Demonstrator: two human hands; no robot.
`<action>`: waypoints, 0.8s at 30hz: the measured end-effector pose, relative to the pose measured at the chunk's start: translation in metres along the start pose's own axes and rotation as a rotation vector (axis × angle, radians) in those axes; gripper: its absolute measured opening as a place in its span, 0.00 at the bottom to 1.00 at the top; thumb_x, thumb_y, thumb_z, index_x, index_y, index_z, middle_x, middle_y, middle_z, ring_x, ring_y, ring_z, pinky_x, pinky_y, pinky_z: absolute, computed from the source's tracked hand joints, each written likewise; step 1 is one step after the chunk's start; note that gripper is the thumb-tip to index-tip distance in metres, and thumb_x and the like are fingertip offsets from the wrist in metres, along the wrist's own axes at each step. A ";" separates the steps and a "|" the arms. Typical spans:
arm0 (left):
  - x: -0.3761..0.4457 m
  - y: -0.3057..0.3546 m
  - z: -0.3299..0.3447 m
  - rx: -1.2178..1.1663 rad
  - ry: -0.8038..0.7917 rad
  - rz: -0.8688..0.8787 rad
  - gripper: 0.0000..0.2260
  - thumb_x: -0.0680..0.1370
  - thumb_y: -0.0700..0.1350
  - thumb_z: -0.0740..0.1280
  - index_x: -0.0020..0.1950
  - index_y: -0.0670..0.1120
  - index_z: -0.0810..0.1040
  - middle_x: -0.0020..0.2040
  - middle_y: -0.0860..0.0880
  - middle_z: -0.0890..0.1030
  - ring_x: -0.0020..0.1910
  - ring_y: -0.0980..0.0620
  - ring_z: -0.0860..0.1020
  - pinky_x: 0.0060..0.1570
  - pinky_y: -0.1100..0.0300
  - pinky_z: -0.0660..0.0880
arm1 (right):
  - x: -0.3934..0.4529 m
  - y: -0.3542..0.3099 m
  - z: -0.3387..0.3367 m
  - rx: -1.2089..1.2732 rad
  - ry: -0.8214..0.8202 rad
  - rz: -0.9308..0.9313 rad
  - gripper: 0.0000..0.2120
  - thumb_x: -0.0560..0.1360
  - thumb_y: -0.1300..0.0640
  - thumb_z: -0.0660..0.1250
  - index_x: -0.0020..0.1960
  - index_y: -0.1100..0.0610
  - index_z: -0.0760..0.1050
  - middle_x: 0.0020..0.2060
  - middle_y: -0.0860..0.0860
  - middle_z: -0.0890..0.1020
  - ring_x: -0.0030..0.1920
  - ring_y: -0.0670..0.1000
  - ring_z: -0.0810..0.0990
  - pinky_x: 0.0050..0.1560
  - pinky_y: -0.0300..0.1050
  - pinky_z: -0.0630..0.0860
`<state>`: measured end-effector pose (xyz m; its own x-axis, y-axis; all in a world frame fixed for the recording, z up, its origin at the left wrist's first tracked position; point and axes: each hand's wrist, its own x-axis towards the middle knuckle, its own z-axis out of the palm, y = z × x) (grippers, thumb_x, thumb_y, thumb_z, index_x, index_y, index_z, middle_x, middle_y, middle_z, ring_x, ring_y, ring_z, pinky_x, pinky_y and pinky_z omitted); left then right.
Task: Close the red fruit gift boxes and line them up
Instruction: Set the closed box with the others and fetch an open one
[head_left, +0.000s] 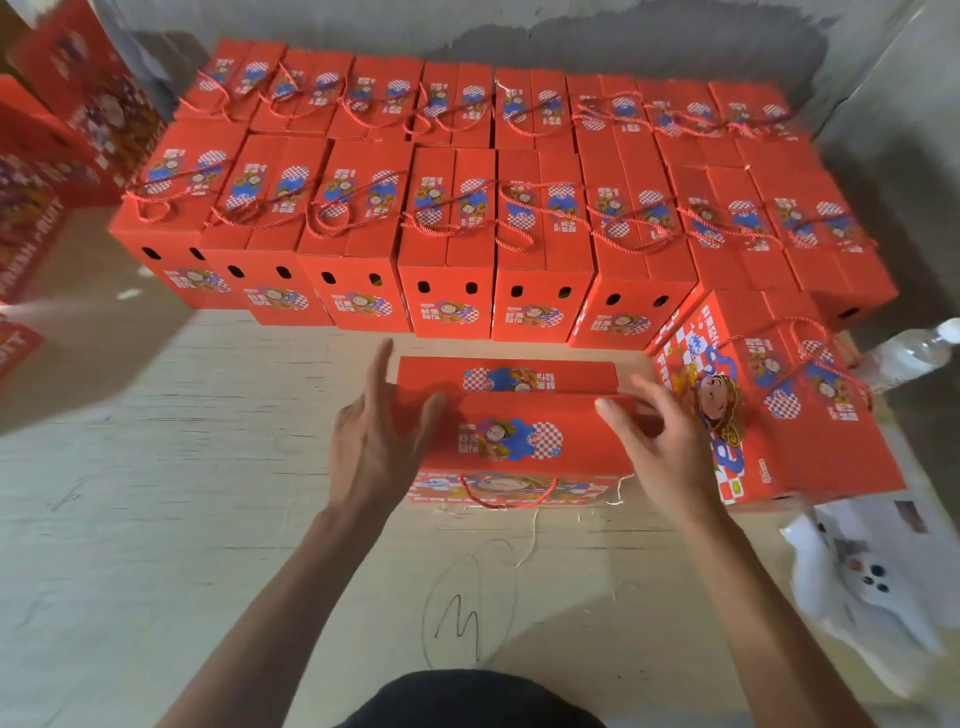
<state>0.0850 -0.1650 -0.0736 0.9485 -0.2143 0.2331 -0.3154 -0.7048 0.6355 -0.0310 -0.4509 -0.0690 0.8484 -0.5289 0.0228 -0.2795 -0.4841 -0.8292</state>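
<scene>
Gift box (519, 436) | flaps down | left hand (374, 441), right hand (660, 447) at ends

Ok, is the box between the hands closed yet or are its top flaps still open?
Not fully closed. The near flap lies roughly flat, but the far flap still stands apart behind it. Left hand and right hand flank the box.

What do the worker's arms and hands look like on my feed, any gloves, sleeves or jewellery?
Both arms are bare from the bottom edge of the frame to the fingertips: no sleeves show. The left hand and the right hand wear no gloves, and I see no rings, watch or wristband. The fingers are long and slim. Dark clothing shows at the bottom edge.
</scene>
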 end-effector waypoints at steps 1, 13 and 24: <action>0.002 0.001 0.005 0.082 -0.006 0.034 0.25 0.82 0.63 0.63 0.74 0.51 0.71 0.50 0.52 0.82 0.47 0.47 0.80 0.49 0.51 0.75 | 0.002 -0.001 0.005 -0.057 0.063 -0.046 0.25 0.77 0.39 0.72 0.69 0.51 0.77 0.56 0.41 0.83 0.55 0.39 0.81 0.49 0.28 0.75; -0.009 -0.002 0.048 0.270 0.071 0.480 0.19 0.81 0.60 0.67 0.58 0.45 0.82 0.54 0.46 0.80 0.51 0.42 0.77 0.56 0.47 0.72 | -0.006 0.002 0.054 -0.263 0.375 -0.292 0.10 0.78 0.54 0.74 0.48 0.62 0.84 0.47 0.55 0.81 0.49 0.57 0.79 0.47 0.52 0.78; -0.006 -0.011 0.055 0.180 0.166 0.469 0.12 0.81 0.54 0.71 0.58 0.48 0.86 0.48 0.49 0.81 0.45 0.46 0.77 0.45 0.50 0.73 | 0.003 0.006 0.055 -0.248 0.393 -0.290 0.12 0.80 0.56 0.71 0.42 0.63 0.82 0.42 0.55 0.79 0.46 0.58 0.76 0.44 0.49 0.74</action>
<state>0.0846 -0.1931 -0.1228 0.6850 -0.4345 0.5848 -0.6811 -0.6669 0.3022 -0.0053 -0.4167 -0.1049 0.6880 -0.5464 0.4775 -0.1969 -0.7739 -0.6019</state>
